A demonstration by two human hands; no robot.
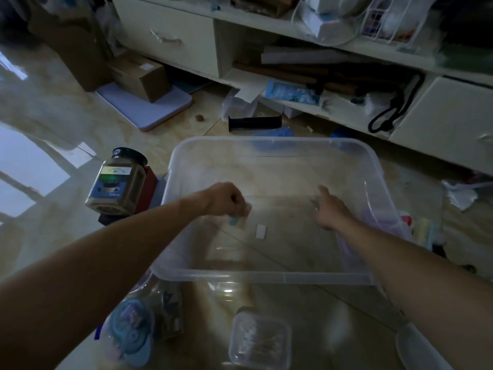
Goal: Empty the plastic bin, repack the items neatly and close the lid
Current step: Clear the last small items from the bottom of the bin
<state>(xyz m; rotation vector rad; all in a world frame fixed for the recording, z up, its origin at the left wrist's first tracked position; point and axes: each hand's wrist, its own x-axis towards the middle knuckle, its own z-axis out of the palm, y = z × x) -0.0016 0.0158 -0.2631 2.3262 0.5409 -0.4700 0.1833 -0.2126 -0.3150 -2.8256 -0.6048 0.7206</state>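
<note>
The clear plastic bin (pixel 277 153) is seen on the floor, approx. centre of view, w/ both arms reached down into it. It looks almost emptied: only a small white slip (pixel 261 232) is left on its bottom, plus a small pale packet w/ a blue corner (pixel 238 221) just left of the slip.

The left hand (pixel 226 200) is curled, fingers pinched on that packet near the bin's left wall. The right hand (pixel 329 206) is held w/ fingers apart and mostly straight, nothing gripped, reached toward the bin's far-right part; what it is aimed at cannot be told, as the frame is blurred there.

Outside the bin: a brown jar w/ black lid (pixel 117 182) stands just left of it; a round blue-lidded tub (pixel 132 332) and a small clear box (pixel 260 343) lie on the near side. No bin lid can be made out.

Handling, as judged: the bin is prob. light now, thin-walled and somewhat flexy, smooth and so a bit slippery; it would best be taken by the rolled rim on two opposite sides. The packet and slip are flat and v. light, so a fingertip pinch at an edge is called for. The jar is likely the heaviest item and poss. breakable; it should be gripped round the body.
</note>
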